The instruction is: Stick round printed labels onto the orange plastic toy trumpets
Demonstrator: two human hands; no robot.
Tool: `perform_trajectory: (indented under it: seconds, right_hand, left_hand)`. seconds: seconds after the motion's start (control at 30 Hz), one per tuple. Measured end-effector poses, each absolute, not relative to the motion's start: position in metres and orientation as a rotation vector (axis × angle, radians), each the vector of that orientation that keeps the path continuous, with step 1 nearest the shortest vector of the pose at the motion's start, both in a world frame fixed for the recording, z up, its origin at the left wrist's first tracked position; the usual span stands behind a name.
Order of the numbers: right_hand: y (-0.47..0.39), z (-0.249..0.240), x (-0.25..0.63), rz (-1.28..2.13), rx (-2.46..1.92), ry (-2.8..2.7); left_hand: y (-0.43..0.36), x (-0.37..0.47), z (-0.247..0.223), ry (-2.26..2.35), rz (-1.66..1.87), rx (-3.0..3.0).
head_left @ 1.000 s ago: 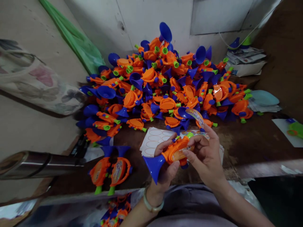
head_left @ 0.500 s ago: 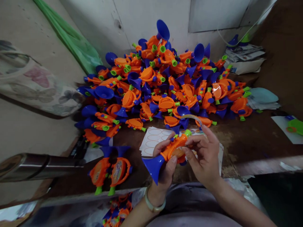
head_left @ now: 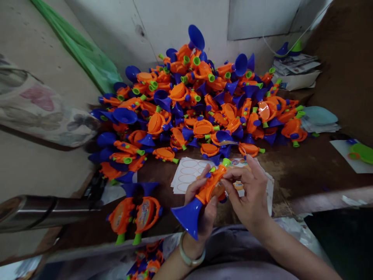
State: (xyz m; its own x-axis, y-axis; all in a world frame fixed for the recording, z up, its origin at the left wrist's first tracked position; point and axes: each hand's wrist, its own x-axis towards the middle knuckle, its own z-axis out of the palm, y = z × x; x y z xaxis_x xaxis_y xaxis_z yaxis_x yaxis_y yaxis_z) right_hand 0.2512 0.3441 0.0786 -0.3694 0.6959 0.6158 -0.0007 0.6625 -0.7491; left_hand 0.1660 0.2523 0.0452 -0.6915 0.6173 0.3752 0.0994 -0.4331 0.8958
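Observation:
My left hand (head_left: 207,217) is closed around an orange toy trumpet (head_left: 208,188), whose blue bell points down and left and whose green mouthpiece points up and right. At the toy's round side face, the thumb and forefinger of my right hand (head_left: 252,194) are pinched together. A thin, clear, curved strip (head_left: 229,143) stands out from the raised fingers of that hand. What lies between the pinched fingertips is too small to make out. Beneath both hands are white sheets (head_left: 188,171) printed with rows of ovals. Two toy trumpets (head_left: 147,214) with printed oval stickers lie side by side to the left.
A large heap of toy trumpets (head_left: 177,93) covers the back of the brown table (head_left: 303,171). On the left lies a steel flask (head_left: 58,212). Stacked papers (head_left: 300,72) and a light blue oval piece (head_left: 320,114) are at right. More trumpets (head_left: 151,256) sit below the table edge.
The head view has shifted slightly. The trumpet in my left hand is tilted a little more upright, and my right fingertips stay at its side. The clear strip sits flatter and lower.

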Motion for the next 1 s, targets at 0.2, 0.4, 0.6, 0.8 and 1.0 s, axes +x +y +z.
perform_trajectory:
  seconds: [0.2, 0.4, 0.6, 0.8, 1.0]
  right_hand:
    - [0.373, 0.068, 0.258, 0.485, -0.735, -1.779]
    - [0.371, 0.066, 0.256, 1.421, -0.540, -1.698]
    - [0.377, 0.069, 0.258, 0.887, -0.705, -1.555]
    - [0.348, 0.074, 0.269, 0.897, -0.238, -1.997]
    - [0.352, 0.087, 0.270, 1.364, -0.406, -1.737]
  left_hand:
    - [0.248, 0.161, 0.039, 1.419, 2.199, 0.897]
    - [0.256, 0.162, 0.041, 1.185, 2.149, 0.661]
    - [0.254, 0.169, 0.028, 1.302, 1.990, 0.682]
    - [0.246, 0.157, 0.036, 1.457, 1.973, 1.067]
    - [0.243, 0.146, 0.047, 1.447, 1.990, 0.805]
